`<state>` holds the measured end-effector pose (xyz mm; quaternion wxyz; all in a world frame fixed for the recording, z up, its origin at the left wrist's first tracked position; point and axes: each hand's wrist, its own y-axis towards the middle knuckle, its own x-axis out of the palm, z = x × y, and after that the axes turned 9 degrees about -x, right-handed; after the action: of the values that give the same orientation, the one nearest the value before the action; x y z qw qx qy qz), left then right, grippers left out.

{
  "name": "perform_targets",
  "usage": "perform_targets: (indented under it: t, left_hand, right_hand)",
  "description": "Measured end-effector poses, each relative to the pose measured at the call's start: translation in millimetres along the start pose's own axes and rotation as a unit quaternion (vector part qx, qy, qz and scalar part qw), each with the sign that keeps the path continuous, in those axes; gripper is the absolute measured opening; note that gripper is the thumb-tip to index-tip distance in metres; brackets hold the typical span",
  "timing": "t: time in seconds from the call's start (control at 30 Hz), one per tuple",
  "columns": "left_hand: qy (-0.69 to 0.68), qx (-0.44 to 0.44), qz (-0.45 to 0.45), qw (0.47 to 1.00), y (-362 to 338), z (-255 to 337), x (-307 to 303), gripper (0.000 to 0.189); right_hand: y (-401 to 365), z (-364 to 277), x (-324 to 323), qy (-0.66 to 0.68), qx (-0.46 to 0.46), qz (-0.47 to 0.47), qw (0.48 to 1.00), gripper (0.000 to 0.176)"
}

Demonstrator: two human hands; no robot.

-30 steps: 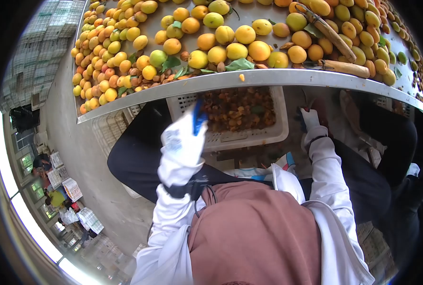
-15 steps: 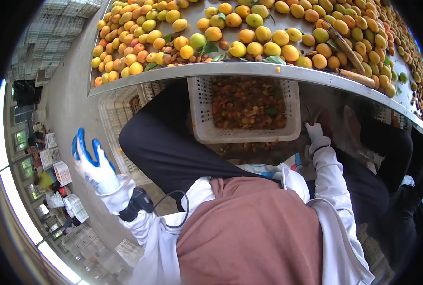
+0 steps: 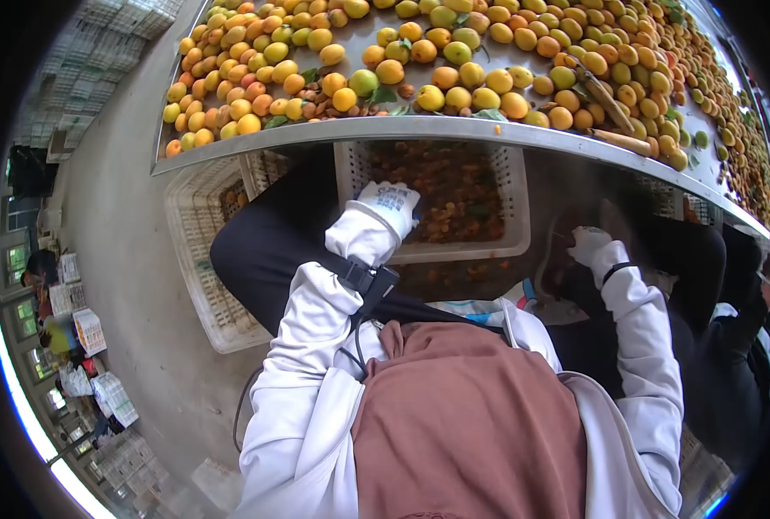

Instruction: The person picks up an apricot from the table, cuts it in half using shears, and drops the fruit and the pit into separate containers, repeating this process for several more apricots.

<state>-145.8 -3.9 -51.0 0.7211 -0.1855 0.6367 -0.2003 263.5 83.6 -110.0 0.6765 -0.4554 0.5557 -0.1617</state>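
Observation:
My left hand [image 3: 389, 208], in a white glove with a blue palm side, is over the left part of a white plastic crate [image 3: 514, 208]. Its fingers curl down and under, so anything in them is hidden. Inside the crate lie many orange fruit pieces [image 3: 458, 203], perhaps apricot halves. My right hand [image 3: 591, 246], also in a white glove, is closed just right of the crate, low beneath the table. A thin, pointed tool [image 3: 559, 235] juts left from its fingers; dark surroundings hide most of it.
Above the crate runs a metal table's edge [image 3: 333, 131]; many yellow-orange apricots [image 3: 393, 71], leaves and sticks [image 3: 605, 99] lie on top. Another white crate [image 3: 207, 259] stands left of my knee. Another person's dark-clothed leg [image 3: 683, 255] is at the right.
My left hand has swung from the far left, where its fingers were spread, to over the crate, its fingers now curled. My right hand has moved slightly right, still closed.

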Motion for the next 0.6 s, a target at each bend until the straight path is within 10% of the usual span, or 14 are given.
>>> perform_targets:
  t: [0.3, 0.6]
  left_hand:
    - [-0.029, 0.011, -0.107, 0.994, -6, 34, 35, 0.045]
    - [0.019, 0.047, -0.109, 0.993, -7, 56, 73, 0.054]
  right_hand:
    - [-99, 132, -47, -0.061, 0.092, 0.01, 0.994, 0.034]
    - [-150, 220, 8, 0.106, 0.138, 0.306, 0.936, 0.039]
